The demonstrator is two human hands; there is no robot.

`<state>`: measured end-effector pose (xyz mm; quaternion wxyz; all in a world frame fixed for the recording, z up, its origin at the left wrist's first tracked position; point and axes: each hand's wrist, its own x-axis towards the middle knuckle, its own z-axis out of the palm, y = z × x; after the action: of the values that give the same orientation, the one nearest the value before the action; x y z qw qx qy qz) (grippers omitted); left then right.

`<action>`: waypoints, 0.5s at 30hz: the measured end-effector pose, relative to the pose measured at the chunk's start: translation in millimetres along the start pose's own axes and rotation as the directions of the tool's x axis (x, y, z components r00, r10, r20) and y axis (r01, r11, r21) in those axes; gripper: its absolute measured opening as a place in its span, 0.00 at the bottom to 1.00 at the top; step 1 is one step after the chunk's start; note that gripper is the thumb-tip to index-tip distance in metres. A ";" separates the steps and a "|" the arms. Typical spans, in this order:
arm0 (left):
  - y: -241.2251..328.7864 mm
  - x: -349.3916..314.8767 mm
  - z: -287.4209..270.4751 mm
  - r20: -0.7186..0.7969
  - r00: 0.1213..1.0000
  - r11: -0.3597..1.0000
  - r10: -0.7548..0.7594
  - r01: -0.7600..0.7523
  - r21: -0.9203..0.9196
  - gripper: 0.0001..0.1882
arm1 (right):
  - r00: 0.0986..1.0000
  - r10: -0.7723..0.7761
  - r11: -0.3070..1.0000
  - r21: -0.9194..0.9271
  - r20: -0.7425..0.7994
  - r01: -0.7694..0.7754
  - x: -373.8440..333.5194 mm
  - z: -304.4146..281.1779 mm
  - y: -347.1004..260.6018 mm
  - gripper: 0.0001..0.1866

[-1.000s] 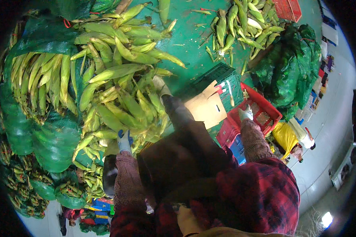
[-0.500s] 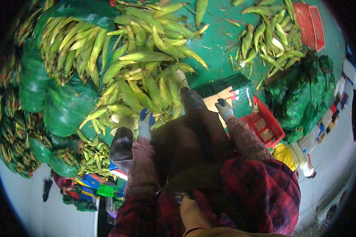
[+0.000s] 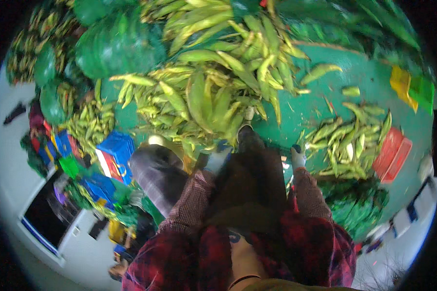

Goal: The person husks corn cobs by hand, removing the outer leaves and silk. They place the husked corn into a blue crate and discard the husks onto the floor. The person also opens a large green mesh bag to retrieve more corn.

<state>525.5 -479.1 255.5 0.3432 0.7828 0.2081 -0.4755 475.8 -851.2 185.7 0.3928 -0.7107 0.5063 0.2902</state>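
Gloves with pale backs and dark blue fingertips cover both my hands. My left hand is by the left edge of my dark brown apron, close to the near side of a large heap of green corn ears. Motion smears its fingers, so whether it holds anything cannot be made out. My right hand sits just past the right edge of the apron, near a smaller pile of corn ears. Its fingers partly show and look bent, but what they touch is hidden. My knees stick out on either side.
Filled green net sacks stand at the far left. Blue crates are to my left. A red crate lies beyond the smaller pile, with another green net sack nearer me. Single ears lie on the green floor.
The view has swung, bringing the blue crates in; the red basket and cardboard piece on my right are out of sight. My left hand has come in beside the apron from the corn heap.
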 end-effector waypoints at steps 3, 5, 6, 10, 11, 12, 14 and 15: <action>6.5 2.7 7.3 -0.063 0.998 0.837 -0.006 -0.029 -0.546 0.29 | 0.992 -0.117 0.989 -0.100 -0.040 0.113 39.4 9.4 21.2 0.23; -2.7 0.5 8.3 -0.144 0.989 0.826 -0.029 -0.057 -0.560 0.29 | 0.993 -0.095 0.993 0.074 0.074 0.089 37.8 27.2 5.2 0.23; -6.4 0.6 8.9 -0.136 0.988 0.811 -0.079 -0.016 -0.585 0.29 | 0.989 -0.114 0.993 -0.003 0.092 0.115 39.2 30.0 -0.6 0.21; -25.5 3.5 4.5 -0.124 0.968 0.744 -0.220 0.084 -0.663 0.28 | 0.975 -0.129 0.985 -0.089 0.183 0.147 33.2 39.8 -36.0 0.22; -26.4 1.7 4.6 -0.160 0.964 0.743 -0.214 0.054 -0.667 0.28 | 0.971 -0.115 0.989 -0.064 0.212 0.131 31.1 41.4 -45.4 0.24; -30.8 0.8 7.6 -0.197 0.957 0.741 -0.212 0.026 -0.671 0.29 | 0.966 -0.090 0.995 -0.023 0.241 0.098 28.3 41.9 -55.5 0.25; -47.7 -1.0 16.5 -0.244 0.951 0.693 -0.191 -0.045 -0.719 0.30 | 0.950 -0.035 0.999 -0.004 0.310 0.038 21.4 45.9 -77.8 0.28; -52.0 -3.2 20.5 -0.263 0.949 0.667 -0.176 -0.082 -0.741 0.31 | 0.945 -0.021 0.994 -0.094 0.326 0.055 17.3 45.3 -88.6 0.30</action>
<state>477.8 -459.0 234.3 0.5820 0.6337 0.4557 -0.2280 564.6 -805.3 171.4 0.4398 -0.6819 0.4054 0.4210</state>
